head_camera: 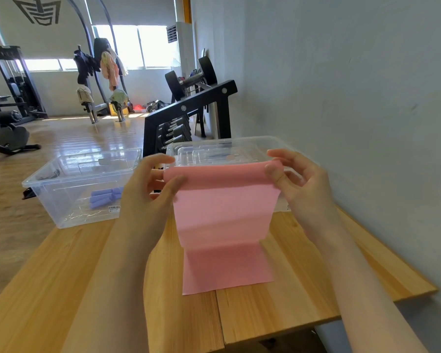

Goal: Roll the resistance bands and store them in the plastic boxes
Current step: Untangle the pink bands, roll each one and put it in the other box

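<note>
Head view: both hands' grip pinches the pink band (224, 212) over a wooden table (290, 289) in a gym.

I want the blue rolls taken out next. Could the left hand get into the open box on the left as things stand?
Probably yes: the open box has no lid, nothing blocks it, but the left hand must first release the pink band.

The pink band (224, 212) hides part of the right box (239, 146), whose contents are perhaps lids.
</note>
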